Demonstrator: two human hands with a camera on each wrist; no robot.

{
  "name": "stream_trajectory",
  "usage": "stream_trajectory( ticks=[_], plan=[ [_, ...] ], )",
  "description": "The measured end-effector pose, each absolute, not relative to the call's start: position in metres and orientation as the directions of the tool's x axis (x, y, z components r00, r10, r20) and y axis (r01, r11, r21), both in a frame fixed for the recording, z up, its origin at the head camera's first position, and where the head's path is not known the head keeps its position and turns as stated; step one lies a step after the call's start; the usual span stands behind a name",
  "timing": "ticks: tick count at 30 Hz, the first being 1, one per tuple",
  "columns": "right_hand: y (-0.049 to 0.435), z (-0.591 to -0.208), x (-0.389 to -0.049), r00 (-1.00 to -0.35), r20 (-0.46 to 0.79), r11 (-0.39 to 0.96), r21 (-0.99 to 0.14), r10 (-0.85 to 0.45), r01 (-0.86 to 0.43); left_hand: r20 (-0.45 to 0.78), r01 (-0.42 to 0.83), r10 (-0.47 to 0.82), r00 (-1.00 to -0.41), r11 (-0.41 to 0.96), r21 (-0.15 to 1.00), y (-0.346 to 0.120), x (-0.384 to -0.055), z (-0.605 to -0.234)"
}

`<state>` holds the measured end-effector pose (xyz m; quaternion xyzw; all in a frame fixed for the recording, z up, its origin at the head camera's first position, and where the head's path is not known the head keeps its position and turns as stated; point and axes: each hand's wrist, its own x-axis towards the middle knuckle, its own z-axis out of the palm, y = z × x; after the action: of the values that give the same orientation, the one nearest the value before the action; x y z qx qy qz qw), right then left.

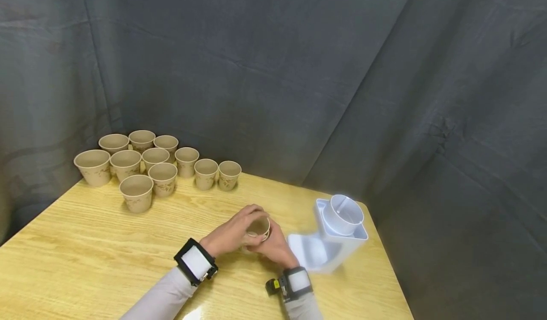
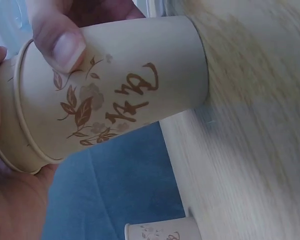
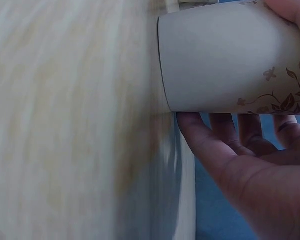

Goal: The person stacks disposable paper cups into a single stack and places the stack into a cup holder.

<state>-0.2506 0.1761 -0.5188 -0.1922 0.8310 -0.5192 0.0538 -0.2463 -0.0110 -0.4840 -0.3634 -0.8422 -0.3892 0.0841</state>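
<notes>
Sleeves [image 1: 160, 296]: two are seen, left of the white stand [image 1: 333, 253] and nearer than it; one wrist band [image 1: 196, 263] is worn at each.
Left hand [image 1: 229, 233]: placed left of the white stand; the inner cup [image 2: 10, 117] is gripped about its rim by thumb and fingers.
Right hand [image 1: 275, 249]: placed just left of the white stand; the outer cup [image 2: 125, 75] is held around its side by thumb and fingers.
Nested pair: two cups are made out, one set inside the other, both left of the white stand; the inner rim is seen standing above the outer one. Whether the outer base is resting on the table [image 1: 85, 253] cannot be told.
Step in hand: judged to be the fitting or parting of these two. The outer cup is best steadied low, where its wall is likely stiffest, and the inner one guided straight along the shared axis. Rims should be kept parallel so that jamming is avoided, and the thin-looking walls should be squeezed only lightly.
Standing cups [image 1: 162, 180]: eleven are counted, all upright, well left of the white stand and farther back; smaller ones are found at the end nearest it.
Round white container [image 1: 343, 215]: one, borne on top of the white stand, of which one is counted.
</notes>
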Motion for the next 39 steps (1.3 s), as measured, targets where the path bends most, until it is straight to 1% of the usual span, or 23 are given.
stream_trajectory(
  ticks=[5,10,18,23,27,31,35,39],
  plan=[
    [0.176,-0.521,-0.25,-0.918,0.115,0.382,-0.885,-0.379,-0.268,0.4,0.663,0.551,-0.733,0.445,0.602,-0.01,-0.245,-0.49],
    [0.176,-0.524,-0.251,-0.917,0.115,0.386,-0.881,-0.383,-0.272,0.39,0.661,0.552,-0.737,0.471,0.584,-0.009,-0.243,-0.495],
    [0.176,-0.527,-0.252,-0.904,0.128,0.337,-0.899,-0.408,-0.28,0.428,0.69,0.552,-0.715,0.462,0.558,-0.008,-0.243,-0.501],
    [0.177,-0.523,-0.255,-0.904,0.141,0.365,-0.881,-0.404,-0.301,0.444,0.693,0.542,-0.713,0.452,0.561,-0.006,-0.245,-0.501],
    [0.177,-0.511,-0.253,-0.909,0.143,0.369,-0.881,-0.391,-0.297,0.449,0.686,0.531,-0.719,0.436,0.583,-0.003,-0.248,-0.5],
    [0.174,-0.493,-0.243,-0.911,0.122,0.376,-0.883,-0.394,-0.281,0.416,0.652,0.536,-0.734,0.388,0.651,-0.005,-0.25,-0.5],
    [0.17,-0.486,-0.236,-0.901,0.121,0.368,-0.884,-0.416,-0.289,0.382,0.614,0.542,-0.748,0.348,0.708,-0.016,-0.252,-0.498],
    [0.166,-0.483,-0.233,-0.908,0.108,0.343,-0.903,-0.404,-0.26,0.433,0.636,0.505,-0.747,0.353,0.686,-0.03,-0.266,-0.493]
  ],
)
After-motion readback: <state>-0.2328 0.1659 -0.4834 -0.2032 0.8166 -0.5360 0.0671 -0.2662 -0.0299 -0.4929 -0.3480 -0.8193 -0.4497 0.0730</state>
